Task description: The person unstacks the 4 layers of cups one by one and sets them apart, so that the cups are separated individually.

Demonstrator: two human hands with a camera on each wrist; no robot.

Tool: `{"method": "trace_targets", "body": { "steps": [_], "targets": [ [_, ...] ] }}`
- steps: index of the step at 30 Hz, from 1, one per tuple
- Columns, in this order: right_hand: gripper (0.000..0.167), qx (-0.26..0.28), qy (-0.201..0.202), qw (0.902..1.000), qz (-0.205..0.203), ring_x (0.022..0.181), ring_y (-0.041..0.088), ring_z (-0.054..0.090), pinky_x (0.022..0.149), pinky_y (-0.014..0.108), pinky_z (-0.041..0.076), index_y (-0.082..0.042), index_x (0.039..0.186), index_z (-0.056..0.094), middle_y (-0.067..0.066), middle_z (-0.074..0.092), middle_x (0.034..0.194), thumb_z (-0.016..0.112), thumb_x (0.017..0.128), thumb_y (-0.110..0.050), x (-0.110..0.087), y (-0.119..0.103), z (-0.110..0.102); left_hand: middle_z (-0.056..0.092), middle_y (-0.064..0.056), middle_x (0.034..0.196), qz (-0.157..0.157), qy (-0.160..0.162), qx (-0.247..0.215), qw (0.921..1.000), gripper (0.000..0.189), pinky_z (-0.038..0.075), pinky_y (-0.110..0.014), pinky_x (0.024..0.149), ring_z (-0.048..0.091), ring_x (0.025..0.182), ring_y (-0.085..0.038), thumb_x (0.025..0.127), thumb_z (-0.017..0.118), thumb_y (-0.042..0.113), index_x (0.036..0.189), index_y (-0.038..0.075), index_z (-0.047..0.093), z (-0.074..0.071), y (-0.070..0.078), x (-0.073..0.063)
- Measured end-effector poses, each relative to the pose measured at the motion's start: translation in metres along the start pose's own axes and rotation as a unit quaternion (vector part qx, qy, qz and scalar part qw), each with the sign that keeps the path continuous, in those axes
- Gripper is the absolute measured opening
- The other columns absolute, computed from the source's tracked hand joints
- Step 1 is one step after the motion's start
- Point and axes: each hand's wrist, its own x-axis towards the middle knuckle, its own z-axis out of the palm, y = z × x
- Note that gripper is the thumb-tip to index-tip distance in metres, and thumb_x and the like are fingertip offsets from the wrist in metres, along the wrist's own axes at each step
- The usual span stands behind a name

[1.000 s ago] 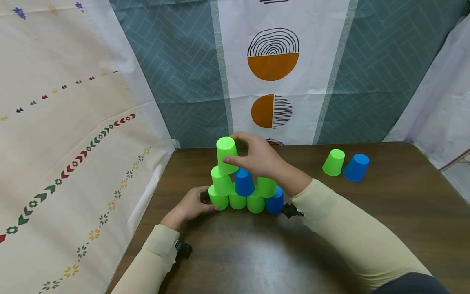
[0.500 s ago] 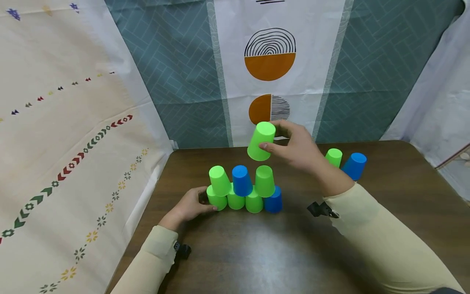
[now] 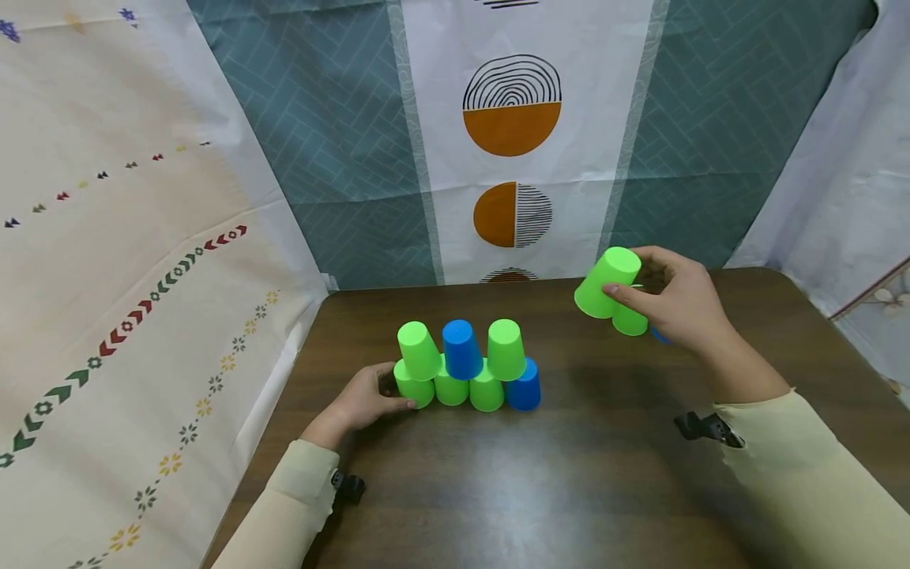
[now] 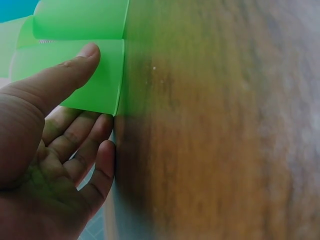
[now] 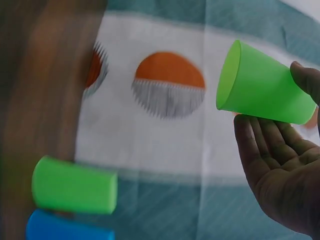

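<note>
My right hand (image 3: pixel 682 300) holds an upside-down, tilted green cup (image 3: pixel 606 283) between thumb and fingers, in the air over the table's right rear. In the right wrist view the cup's wide mouth points left. My left hand (image 3: pixel 361 401) is at the lower-left green cup (image 3: pixel 414 387) of a two-row stack, its thumb (image 4: pixel 75 67) on the front and its fingers round the far side. All stacked cups are upside down. The upper row has a green cup (image 3: pixel 419 352), a blue cup (image 3: pixel 462 350) and another green cup (image 3: pixel 506 351). A blue cup (image 3: pixel 523 386) ends the lower row at the right.
Behind the held cup, a loose green cup (image 5: pixel 75 185) and a loose blue cup (image 5: pixel 70 227) stand on the brown wooden table (image 3: pixel 455 482). In the head view they are mostly hidden. A patterned cloth (image 3: pixel 370 158) hangs along the table's back edge.
My right hand has lifted the green cup off the top of the stack and carried it right, towards the two loose cups. My left hand stays at the lower-left cup.
</note>
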Motion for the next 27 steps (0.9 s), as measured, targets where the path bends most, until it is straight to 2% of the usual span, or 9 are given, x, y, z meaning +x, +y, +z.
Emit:
{"method": "trace_targets", "body": {
  "steps": [6,11,15,16,18,20,22,24,27],
  "targets": [
    [0.058,-0.051,0.012,0.9981,0.033,0.096,0.005,0.061,0.072,0.023,0.052,-0.017,0.136,0.066,0.002,0.068,0.121,0.080,0.091,-0.051,-0.012,0.042,-0.025,0.070,-0.003,0.129,0.003,-0.001,-0.002,1.0000,0.070,0.050,-0.051,0.105,0.064,0.122,-0.027,0.082,0.094,0.027,0.143,0.009,0.063,0.001,-0.002,0.000],
    [0.064,-0.061,0.004,0.9961,0.063,0.087,-0.014,0.060,0.067,0.022,0.055,-0.014,0.141,0.061,0.005,0.059,0.130,0.080,0.091,-0.050,-0.023,0.073,-0.041,0.070,-0.004,0.129,0.005,-0.003,-0.002,1.0000,0.071,0.051,-0.051,0.105,0.064,0.122,-0.027,0.082,0.093,0.027,0.143,0.009,0.062,0.001,-0.001,0.000],
    [0.068,-0.076,0.007,0.9941,0.078,0.083,-0.017,0.059,0.063,0.024,0.054,-0.009,0.141,0.058,0.013,0.056,0.134,0.082,0.091,-0.048,-0.030,0.096,-0.051,0.070,-0.005,0.130,0.008,0.001,0.004,1.0000,0.073,0.051,-0.051,0.104,0.064,0.122,-0.028,0.082,0.094,0.027,0.144,0.007,0.061,0.001,-0.002,0.000],
    [0.068,-0.084,0.009,0.9932,0.080,0.085,-0.013,0.059,0.062,0.026,0.053,-0.008,0.141,0.058,0.015,0.057,0.134,0.082,0.091,-0.048,-0.031,0.102,-0.053,0.070,-0.006,0.130,0.011,0.002,0.006,0.9999,0.074,0.051,-0.052,0.104,0.064,0.122,-0.029,0.082,0.093,0.027,0.145,0.006,0.061,0.001,-0.002,0.000],
    [0.070,-0.104,0.010,0.9909,0.085,0.092,0.002,0.064,0.062,0.029,0.052,-0.005,0.140,0.057,0.021,0.058,0.135,0.081,0.091,-0.048,-0.034,0.112,-0.056,0.070,-0.005,0.130,0.007,0.002,0.004,1.0000,0.074,0.051,-0.051,0.104,0.064,0.123,-0.028,0.082,0.094,0.027,0.145,0.007,0.061,0.000,-0.003,0.000],
    [0.072,-0.121,0.005,0.9882,0.094,0.102,0.024,0.064,0.064,0.033,0.050,-0.001,0.140,0.056,0.028,0.057,0.135,0.080,0.092,-0.049,-0.036,0.121,-0.059,0.069,-0.006,0.132,0.007,0.002,0.005,1.0000,0.075,0.051,-0.052,0.105,0.063,0.124,-0.028,0.082,0.093,0.028,0.146,0.007,0.060,0.001,-0.003,0.000],
    [0.075,-0.136,0.001,0.9853,0.103,0.110,0.043,0.057,0.066,0.037,0.047,0.001,0.140,0.055,0.033,0.056,0.136,0.078,0.093,-0.051,-0.038,0.129,-0.061,0.069,-0.006,0.133,0.007,0.000,0.006,1.0000,0.075,0.050,-0.052,0.106,0.062,0.126,-0.029,0.082,0.093,0.029,0.146,0.006,0.060,0.001,-0.003,0.001],
    [0.078,-0.140,-0.006,0.9835,0.115,0.115,0.050,0.052,0.069,0.040,0.046,0.003,0.142,0.053,0.036,0.053,0.138,0.077,0.093,-0.053,-0.039,0.136,-0.064,0.069,-0.006,0.133,0.005,0.000,0.006,1.0000,0.075,0.049,-0.052,0.106,0.062,0.126,-0.029,0.082,0.093,0.029,0.146,0.007,0.060,0.001,-0.003,0.001],
    [0.081,-0.145,-0.010,0.9812,0.127,0.118,0.053,0.050,0.071,0.043,0.045,0.004,0.143,0.051,0.037,0.050,0.140,0.076,0.093,-0.055,-0.040,0.146,-0.067,0.069,-0.007,0.132,0.004,-0.001,0.003,1.0000,0.074,0.049,-0.053,0.106,0.063,0.125,-0.029,0.082,0.093,0.029,0.145,0.006,0.060,0.001,-0.003,0.001]
  ]
}}
